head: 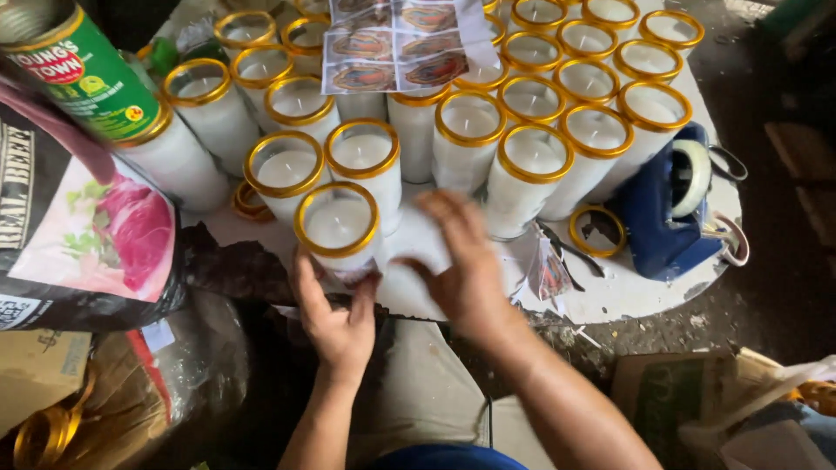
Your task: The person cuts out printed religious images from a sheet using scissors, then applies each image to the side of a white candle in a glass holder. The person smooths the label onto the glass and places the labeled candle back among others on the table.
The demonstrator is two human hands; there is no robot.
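A white candle in a glass jar with a gold rim [337, 228] is stood at the near edge of the worktop [627, 292]. Its lower part is gripped by the left hand [335, 318], fingers curled around the glass. The right hand [466, 261] is held open and flat, just beside the jar, on a white sheet [418, 261] (it may be a label). Many more candle jars [522, 130] are packed together behind. The jar is likely heavy, hard, smooth and easy to break, so it is best held low around its sides. A blue tape holder [666, 204] is seen by the right edge.
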